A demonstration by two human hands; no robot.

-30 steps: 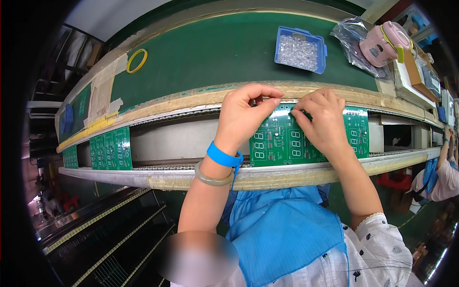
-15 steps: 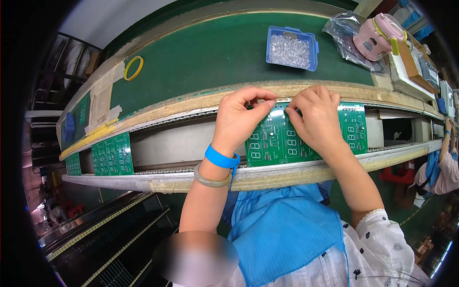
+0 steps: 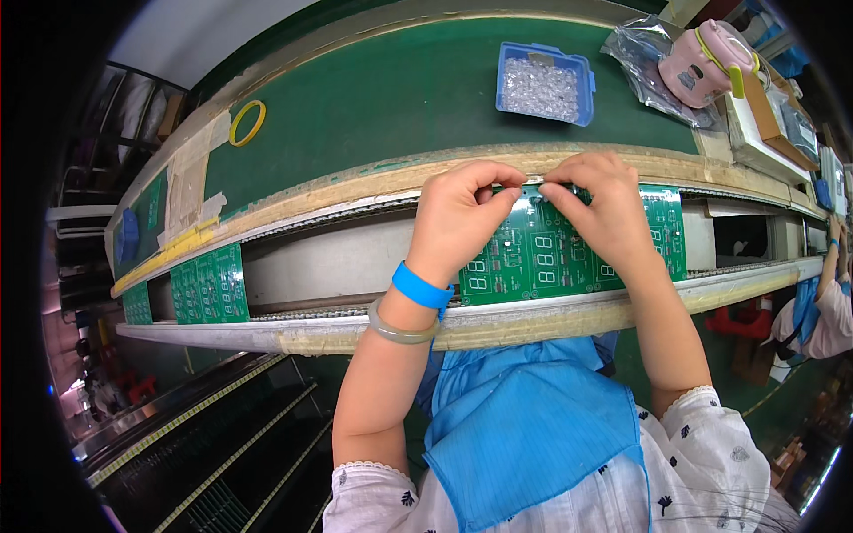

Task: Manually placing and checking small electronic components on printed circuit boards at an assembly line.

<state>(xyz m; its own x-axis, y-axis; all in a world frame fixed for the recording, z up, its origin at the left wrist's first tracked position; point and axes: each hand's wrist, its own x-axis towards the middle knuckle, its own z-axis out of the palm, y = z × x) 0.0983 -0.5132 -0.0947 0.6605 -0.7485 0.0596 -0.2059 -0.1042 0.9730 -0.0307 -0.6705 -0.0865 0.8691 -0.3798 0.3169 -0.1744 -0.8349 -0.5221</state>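
Note:
A green circuit board [image 3: 544, 266] with several white digit outlines lies across the two rails of the line in front of me. Over its far edge, my left hand [image 3: 462, 213] is closed in a pinch, thumb against forefinger. Close beside it my right hand [image 3: 607, 209] pinches too, its thumb and fingertips at the same far edge. Something small and pale shows near the fingertips, too small to name. Parts of the board are covered by both hands. A blue tray [image 3: 544, 120] of small clear plastic pieces [image 3: 540, 87] stands beyond the board on the green bench.
More circuit boards [image 3: 209, 286] sit on the rails at the left. A yellow tape ring [image 3: 247, 123] lies on the green bench top [image 3: 373, 98]. At the far right are a pink pot-shaped container [image 3: 702, 67], a plastic bag [image 3: 641, 58] and boxes. Another person's arm [image 3: 831, 262] shows at the right edge.
My left hand has shifted slightly right, and the two hands' fingertips are closer together at the board's far edge. The right hand's fingers have moved a little.

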